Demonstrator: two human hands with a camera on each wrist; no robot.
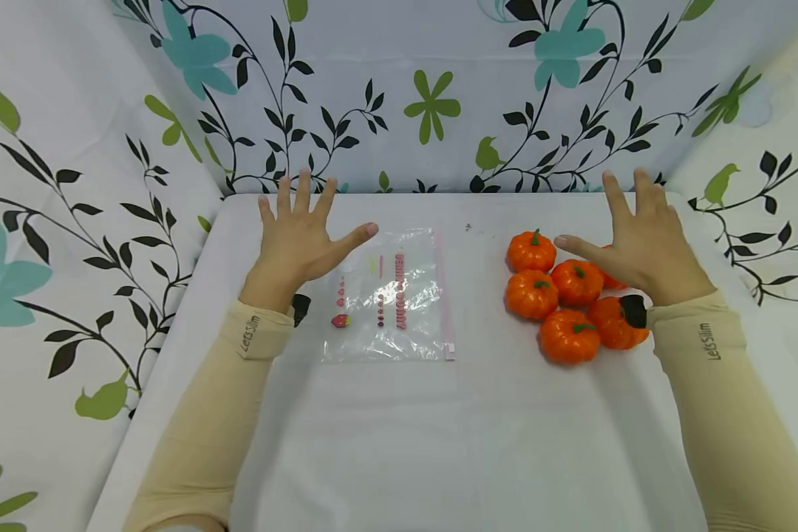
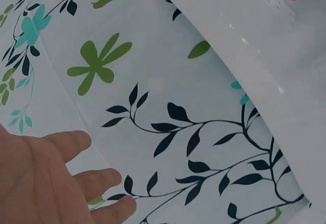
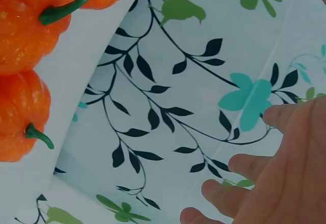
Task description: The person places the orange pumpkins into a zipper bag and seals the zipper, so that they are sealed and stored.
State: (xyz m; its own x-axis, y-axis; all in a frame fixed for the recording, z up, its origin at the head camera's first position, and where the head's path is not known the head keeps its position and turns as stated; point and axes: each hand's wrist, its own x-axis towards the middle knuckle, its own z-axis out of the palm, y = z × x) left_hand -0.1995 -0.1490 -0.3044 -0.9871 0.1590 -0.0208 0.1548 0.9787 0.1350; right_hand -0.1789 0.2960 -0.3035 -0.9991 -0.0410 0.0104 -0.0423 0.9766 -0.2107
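My left hand [image 1: 297, 240] is held with fingers spread at the left, its thumb reaching over the corner of a clear zip bag [image 1: 422, 295]. The bag lies flat on the table, has a pink zip strip on its right side and carries red print, including a strawberry. On the right, my right hand [image 1: 648, 240] is spread too, holding nothing, its thumb above a cluster of several small orange pumpkins [image 1: 530, 294] with green stems. Part of the cluster is hidden by this hand. The left wrist view shows my left fingers [image 2: 104, 183] empty; the right wrist view shows pumpkins [image 3: 20, 114] left of my right hand [image 3: 280, 178].
A white table [image 1: 399, 436] spans the middle, its far edge meeting a hanging curtain [image 1: 386, 44] printed with leaves, flowers and birds. Similar patterned cloth hangs along both sides. A tiny dark mark [image 1: 468, 227] shows on the table between bag and pumpkins.
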